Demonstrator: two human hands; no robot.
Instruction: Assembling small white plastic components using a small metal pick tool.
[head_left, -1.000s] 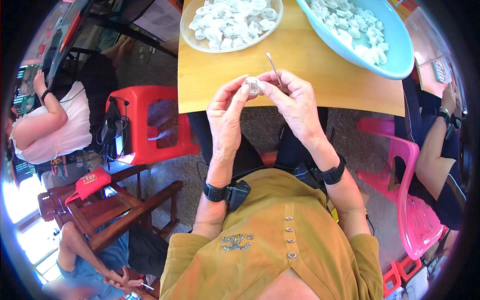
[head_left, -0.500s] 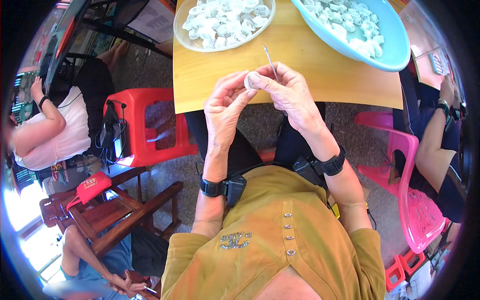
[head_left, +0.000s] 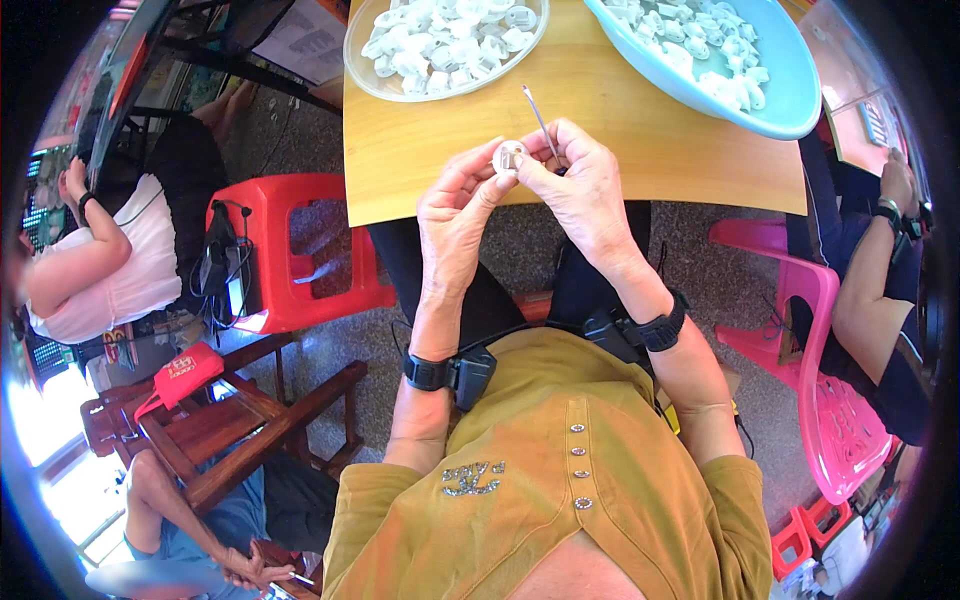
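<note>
Pinching a small, rounded white piece [head_left: 507, 157], the left hand [head_left: 450, 215] has its thumb and fingers clamped on the rim, right at the near edge of the bench [head_left: 640, 150]. Across from it comes the right hand [head_left: 582, 195], thumb tip up against that same piece, and its fingers are closed round a thin metal tool [head_left: 539, 118] too, a slim, shiny shaft poking up and away with its tip clear of the piece. Look at the face of the piece: pale, hard-looking, with a raised shape at the middle, the detail too small to read.

Beyond the hands, a clear, round-rimmed bowl [head_left: 440, 97] is heaped with white plastic pieces [head_left: 445, 45], chunky and slightly see-through. Off to the right sits a wide, smooth, light blue basin [head_left: 797, 95] with more of the same kind inside.

Now the surface: yellow-brown, wood-grained, glossy, straight edges bowed by the lens. Below it, a speckled grey floor [head_left: 695, 260]. A moulded red stool [head_left: 272, 270] stands at the left, a dark wooden chair [head_left: 270, 440] behind it bearing a red pouch [head_left: 188, 372], and a glossy pink chair [head_left: 845, 440] over on the right. Other people sit on both sides.
</note>
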